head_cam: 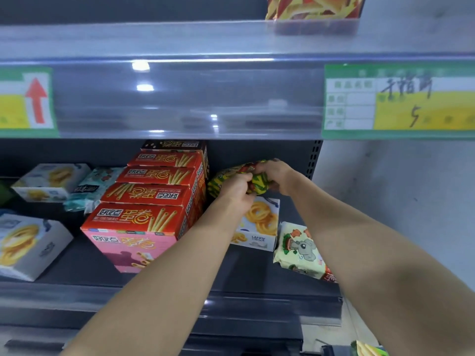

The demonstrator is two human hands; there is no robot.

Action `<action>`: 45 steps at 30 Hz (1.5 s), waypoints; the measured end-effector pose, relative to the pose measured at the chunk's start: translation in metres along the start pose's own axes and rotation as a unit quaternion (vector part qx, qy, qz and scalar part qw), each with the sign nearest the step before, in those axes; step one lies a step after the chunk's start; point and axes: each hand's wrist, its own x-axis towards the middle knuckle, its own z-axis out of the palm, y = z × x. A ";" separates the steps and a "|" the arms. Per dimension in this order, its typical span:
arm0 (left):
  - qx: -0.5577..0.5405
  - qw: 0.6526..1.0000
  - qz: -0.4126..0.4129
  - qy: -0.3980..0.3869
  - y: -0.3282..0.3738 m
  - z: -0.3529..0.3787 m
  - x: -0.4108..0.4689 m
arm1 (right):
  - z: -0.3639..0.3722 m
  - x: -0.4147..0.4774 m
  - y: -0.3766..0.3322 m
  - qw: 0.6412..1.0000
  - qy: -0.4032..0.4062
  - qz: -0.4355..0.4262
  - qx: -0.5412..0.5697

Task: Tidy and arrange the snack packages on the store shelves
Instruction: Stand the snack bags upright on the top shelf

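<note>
Both hands [257,179] grip a green-yellow snack bag [261,185] above a white box [259,224], beside stacked red boxes [154,191]

stacked boxes [154,191] left of bag [239,181]

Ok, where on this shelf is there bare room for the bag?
Bare shelf lies in front, between the white box at left and the pink box. Around both hands, left hand and right hand, on the green-yellow bag, it is crowded.
</note>
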 end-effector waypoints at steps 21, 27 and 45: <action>0.142 0.985 0.060 -0.076 0.033 -0.080 -0.150 | 0.051 -0.227 0.022 0.966 0.162 -0.092 0.179; 0.157 0.981 0.057 -0.095 0.039 -0.121 -0.234 | 0.080 -0.308 0.029 0.959 0.215 -0.103 0.152; 0.118 0.918 0.262 -0.275 0.093 -0.114 -0.363 | 0.077 -0.430 -0.065 0.843 0.365 -0.382 0.102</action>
